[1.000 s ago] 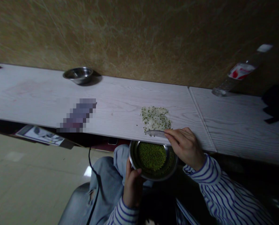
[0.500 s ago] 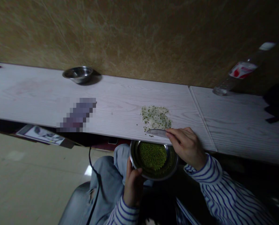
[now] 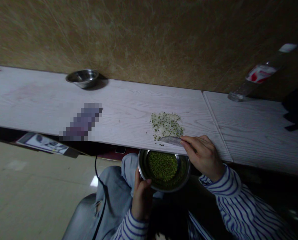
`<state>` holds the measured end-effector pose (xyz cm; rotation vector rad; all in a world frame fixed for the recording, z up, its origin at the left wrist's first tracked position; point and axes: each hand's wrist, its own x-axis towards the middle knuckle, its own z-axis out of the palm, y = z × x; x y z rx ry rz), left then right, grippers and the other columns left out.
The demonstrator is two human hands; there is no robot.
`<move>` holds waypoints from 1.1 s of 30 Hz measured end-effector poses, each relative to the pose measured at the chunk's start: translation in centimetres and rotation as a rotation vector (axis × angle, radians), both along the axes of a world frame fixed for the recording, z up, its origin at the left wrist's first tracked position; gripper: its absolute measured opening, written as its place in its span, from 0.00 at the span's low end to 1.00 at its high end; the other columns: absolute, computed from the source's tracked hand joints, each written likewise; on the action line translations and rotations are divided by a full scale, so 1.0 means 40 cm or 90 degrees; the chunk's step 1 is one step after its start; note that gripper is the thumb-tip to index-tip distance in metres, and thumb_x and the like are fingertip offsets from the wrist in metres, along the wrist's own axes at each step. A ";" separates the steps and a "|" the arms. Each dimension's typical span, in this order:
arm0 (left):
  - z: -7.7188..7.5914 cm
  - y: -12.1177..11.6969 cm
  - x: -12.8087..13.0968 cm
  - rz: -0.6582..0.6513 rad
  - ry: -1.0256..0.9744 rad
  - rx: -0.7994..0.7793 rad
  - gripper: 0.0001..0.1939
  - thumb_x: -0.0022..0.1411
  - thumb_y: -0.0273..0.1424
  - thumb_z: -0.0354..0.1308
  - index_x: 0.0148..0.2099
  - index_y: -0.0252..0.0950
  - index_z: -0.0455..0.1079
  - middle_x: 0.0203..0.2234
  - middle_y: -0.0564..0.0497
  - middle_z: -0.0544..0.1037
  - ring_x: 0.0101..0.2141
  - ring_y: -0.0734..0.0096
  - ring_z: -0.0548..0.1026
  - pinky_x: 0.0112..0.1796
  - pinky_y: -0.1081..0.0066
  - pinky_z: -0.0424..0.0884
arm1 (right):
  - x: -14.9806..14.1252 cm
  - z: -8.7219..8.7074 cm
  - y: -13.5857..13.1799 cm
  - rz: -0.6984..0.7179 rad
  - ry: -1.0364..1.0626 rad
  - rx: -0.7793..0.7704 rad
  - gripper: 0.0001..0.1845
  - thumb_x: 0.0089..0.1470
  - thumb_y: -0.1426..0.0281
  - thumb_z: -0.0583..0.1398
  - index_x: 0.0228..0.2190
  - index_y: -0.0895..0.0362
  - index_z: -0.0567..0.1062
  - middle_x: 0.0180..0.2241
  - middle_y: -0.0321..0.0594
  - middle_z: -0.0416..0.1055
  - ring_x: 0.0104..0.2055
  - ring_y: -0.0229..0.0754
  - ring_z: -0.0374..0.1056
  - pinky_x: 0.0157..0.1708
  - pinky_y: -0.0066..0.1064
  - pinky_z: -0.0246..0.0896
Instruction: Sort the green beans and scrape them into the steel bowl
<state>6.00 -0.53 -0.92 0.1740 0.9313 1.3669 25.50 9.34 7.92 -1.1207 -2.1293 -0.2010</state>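
Observation:
My left hand (image 3: 142, 196) grips the near left rim of a steel bowl (image 3: 184, 176), thumb on the edge. Inside lie many small green beans (image 3: 162, 166), like mung beans. The bowl is just below the counter's front edge. My right hand (image 3: 204, 155) is closed on a small knife (image 3: 171, 140); its handle is hidden in my fingers, and its grey blade points left. The blade lies low over the counter, at the near edge of a spread pile of white and green bits (image 3: 166, 125). A few dark specks sit beside its tip.
A second steel bowl (image 3: 82, 78) stands on the white wood-grain counter (image 3: 129, 100) by the wall. A blurred flat item (image 3: 82, 123) lies left of the pile. A plastic bottle (image 3: 261, 73) and a black object (image 3: 296, 110) stand right. A black cable (image 3: 105, 196) hangs beside my leg.
My right hand and the knife have shifted slightly to the right along the pile's near edge. My left hand and the bowl stay almost where they were.

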 end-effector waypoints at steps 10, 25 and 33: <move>0.022 0.002 0.001 0.015 0.001 -0.030 0.34 0.52 0.30 0.62 0.63 0.46 0.65 0.50 0.48 0.76 0.47 0.54 0.76 0.43 0.60 0.76 | 0.000 0.001 0.032 -0.031 0.000 0.004 0.07 0.62 0.74 0.59 0.42 0.56 0.76 0.36 0.42 0.83 0.34 0.44 0.78 0.36 0.36 0.63; 0.023 0.001 0.003 0.022 -0.006 -0.025 0.33 0.52 0.29 0.61 0.61 0.47 0.67 0.49 0.48 0.77 0.47 0.54 0.76 0.43 0.59 0.75 | -0.013 -0.002 0.017 -0.005 0.022 -0.010 0.06 0.62 0.74 0.60 0.41 0.56 0.76 0.34 0.42 0.83 0.33 0.42 0.78 0.36 0.36 0.63; 0.024 0.002 0.006 0.016 0.018 -0.025 0.34 0.52 0.31 0.61 0.62 0.48 0.66 0.51 0.49 0.77 0.50 0.50 0.75 0.42 0.59 0.75 | -0.010 -0.003 0.010 0.002 0.025 -0.030 0.08 0.62 0.73 0.59 0.42 0.55 0.77 0.34 0.41 0.82 0.34 0.42 0.78 0.37 0.36 0.64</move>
